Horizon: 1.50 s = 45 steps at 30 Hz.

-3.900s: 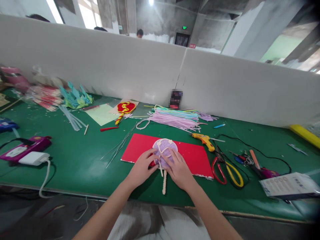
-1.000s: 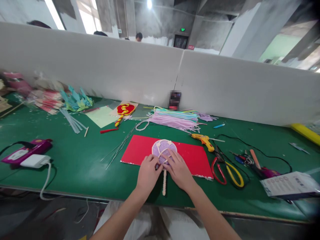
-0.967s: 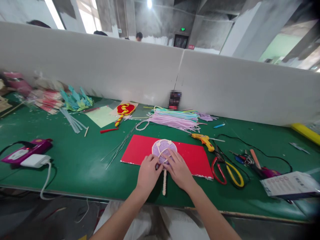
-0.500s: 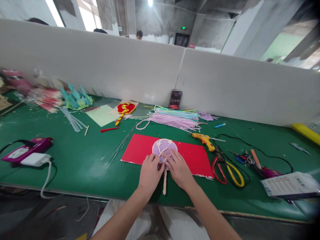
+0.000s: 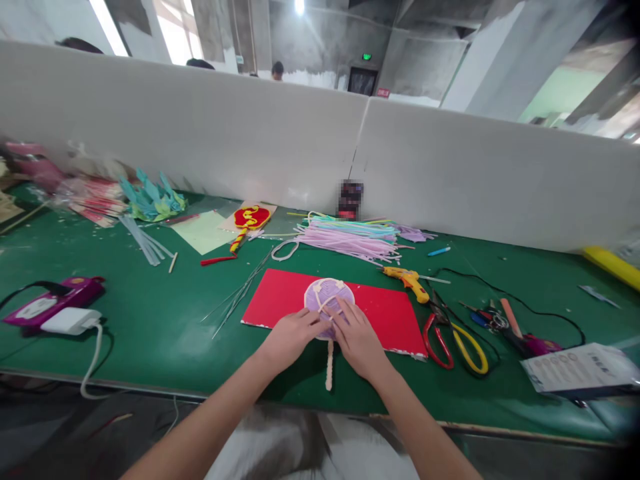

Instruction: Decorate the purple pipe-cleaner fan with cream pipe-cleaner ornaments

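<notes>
A round purple fan [image 5: 325, 291] made of pipe cleaners lies on a red board [image 5: 395, 313]. It has a cream rim, cream strips crossing its face and small cream bits near its top. Its twisted cream handle [image 5: 329, 373] points toward me over the table edge side. My left hand [image 5: 293, 337] has its fingers closed at the fan's lower left, the tips near the crossing strips. My right hand [image 5: 359, 337] grips the lower right, fingers over the face. Both hands hide the fan's lower part, and the fingertips' exact hold is hard to see.
To the right lie a yellow glue gun [image 5: 410, 281], red-and-yellow-handled pliers [image 5: 453, 340] and keys [image 5: 493, 319]. Behind the board is a pile of pipe cleaners [image 5: 345, 239]. Thin wires [image 5: 243, 293], a red-and-yellow fan [image 5: 251, 217] and a purple power strip [image 5: 75, 293] are left.
My left hand has turned and its wrist and forearm have swung out to the left, its fingers still at the fan. My right hand and the fan stay nearly in place.
</notes>
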Motion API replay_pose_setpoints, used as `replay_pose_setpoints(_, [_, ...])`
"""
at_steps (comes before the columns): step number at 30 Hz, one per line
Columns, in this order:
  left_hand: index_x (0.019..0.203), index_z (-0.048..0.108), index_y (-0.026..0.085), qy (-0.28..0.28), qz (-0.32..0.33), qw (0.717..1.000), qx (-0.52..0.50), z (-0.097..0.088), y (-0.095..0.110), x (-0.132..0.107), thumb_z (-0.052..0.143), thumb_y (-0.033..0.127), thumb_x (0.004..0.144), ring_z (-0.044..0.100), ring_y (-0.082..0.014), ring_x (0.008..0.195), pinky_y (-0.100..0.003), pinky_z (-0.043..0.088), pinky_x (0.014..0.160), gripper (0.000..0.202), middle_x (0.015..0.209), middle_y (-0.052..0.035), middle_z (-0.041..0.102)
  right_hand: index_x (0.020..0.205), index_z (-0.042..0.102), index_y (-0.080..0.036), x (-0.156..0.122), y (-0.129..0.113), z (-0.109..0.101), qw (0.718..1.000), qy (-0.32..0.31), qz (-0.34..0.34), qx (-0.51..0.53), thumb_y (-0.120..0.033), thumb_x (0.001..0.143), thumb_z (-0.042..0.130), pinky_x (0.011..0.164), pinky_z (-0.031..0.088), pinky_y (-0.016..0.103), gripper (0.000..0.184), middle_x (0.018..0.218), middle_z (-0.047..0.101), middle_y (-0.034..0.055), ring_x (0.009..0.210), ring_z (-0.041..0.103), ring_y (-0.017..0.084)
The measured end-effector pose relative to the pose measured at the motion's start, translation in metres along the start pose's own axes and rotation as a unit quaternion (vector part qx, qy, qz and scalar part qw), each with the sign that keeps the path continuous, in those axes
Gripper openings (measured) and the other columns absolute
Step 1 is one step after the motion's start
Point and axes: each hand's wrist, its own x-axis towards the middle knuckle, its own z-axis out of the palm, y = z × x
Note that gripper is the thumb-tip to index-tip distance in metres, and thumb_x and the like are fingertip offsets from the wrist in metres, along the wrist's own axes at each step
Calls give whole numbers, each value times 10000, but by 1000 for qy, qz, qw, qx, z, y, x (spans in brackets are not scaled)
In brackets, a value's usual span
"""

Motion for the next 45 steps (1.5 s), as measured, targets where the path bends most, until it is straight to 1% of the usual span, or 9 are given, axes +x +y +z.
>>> replay_pose_setpoints(3, [1099,493,228,-32,59,998,21,-6,-9,5,400,200,875,529,-168,939,-272,455,751,244,1045,-41,566,1299,388,-251,0,0,0,1000,2,-1,0,-211,881,324,1021,289,419,425,1403,322,57,1285,275,218])
replay_pose_setpoints(6, [1098,489,212,-47,79,995,33,-7,-14,10,401,169,869,533,-162,964,-260,458,762,249,1123,-43,543,1298,391,-243,0,1,1,1000,5,-2,0,-202,874,331,1023,288,421,430,1401,326,62,1288,269,219])
replay_pose_setpoints(11, [1052,511,191,-50,102,993,33,-6,-18,17,403,160,862,550,-151,947,-246,459,750,222,1142,-54,541,1277,418,-201,-1,3,3,1000,15,-12,2,-176,848,354,1025,286,430,435,1393,336,86,1283,277,221])
replay_pose_setpoints(16, [1004,543,189,-39,115,993,-1,-10,-19,21,369,168,873,562,-139,914,-241,443,775,219,1067,-69,585,1207,485,-157,0,3,3,1000,19,-12,13,-169,835,365,1031,286,428,391,1379,355,109,1275,289,225])
replay_pose_setpoints(24, [922,567,182,-9,158,987,-11,-12,-20,22,412,129,850,555,-142,898,-235,434,752,179,961,-72,617,1264,433,-176,0,4,4,1000,15,-13,19,-152,821,372,1029,284,442,447,1383,347,103,1277,282,227])
replay_pose_setpoints(32, [874,571,163,-50,181,981,44,-18,-16,32,465,96,817,555,-173,899,-269,420,774,138,940,-65,614,1285,407,-203,0,4,5,1000,16,-10,22,-153,825,384,1034,275,436,463,1377,354,100,1273,286,227])
replay_pose_setpoints(36, [875,557,149,-71,194,978,33,-24,-13,38,474,95,809,553,-185,909,-280,421,795,119,957,-66,616,1257,434,-181,0,4,7,999,27,-14,21,-200,859,362,1020,295,445,406,1357,382,115,1269,296,231])
replay_pose_setpoints(40, [939,538,162,-78,162,984,13,-26,-11,39,461,84,804,557,-181,884,-277,424,775,174,955,-67,612,1235,456,-186,0,4,8,999,34,-15,18,-220,866,365,1008,311,449,382,1363,377,112,1270,298,232])
replay_pose_setpoints(45, [974,514,171,-75,38,996,-17,-22,-7,38,454,94,792,566,-186,856,-276,426,739,206,915,-64,605,1246,447,-204,1,4,5,999,24,-13,21,-208,858,379,1009,308,447,394,1365,369,105,1269,299,230])
